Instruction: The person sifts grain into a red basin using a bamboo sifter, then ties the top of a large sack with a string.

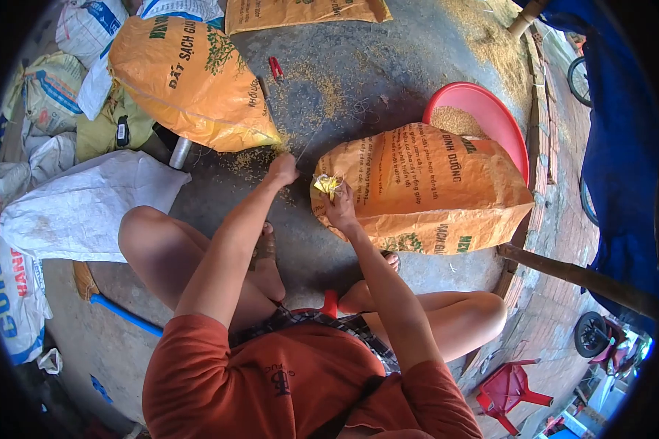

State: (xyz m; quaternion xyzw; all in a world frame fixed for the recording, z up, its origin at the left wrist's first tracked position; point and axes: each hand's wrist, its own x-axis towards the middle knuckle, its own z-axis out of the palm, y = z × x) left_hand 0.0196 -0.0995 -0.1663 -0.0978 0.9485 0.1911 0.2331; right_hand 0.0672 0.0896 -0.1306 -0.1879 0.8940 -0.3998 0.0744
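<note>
Sitting between two sacks, you have the far-left orange sack [187, 80] leaning toward your left hand [282, 170], which is closed, its contents too small to tell. To its right, your right hand [340, 210] grips the yellow gathered mouth [326, 184] of the right orange sack [436, 179], lying near a pink basin [518, 143] of grain [454, 119].

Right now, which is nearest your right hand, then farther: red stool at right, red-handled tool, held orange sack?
1. Orange sack, in your right hand
2. Red-handled tool, on the floor ahead
3. Red stool, lower right
</note>
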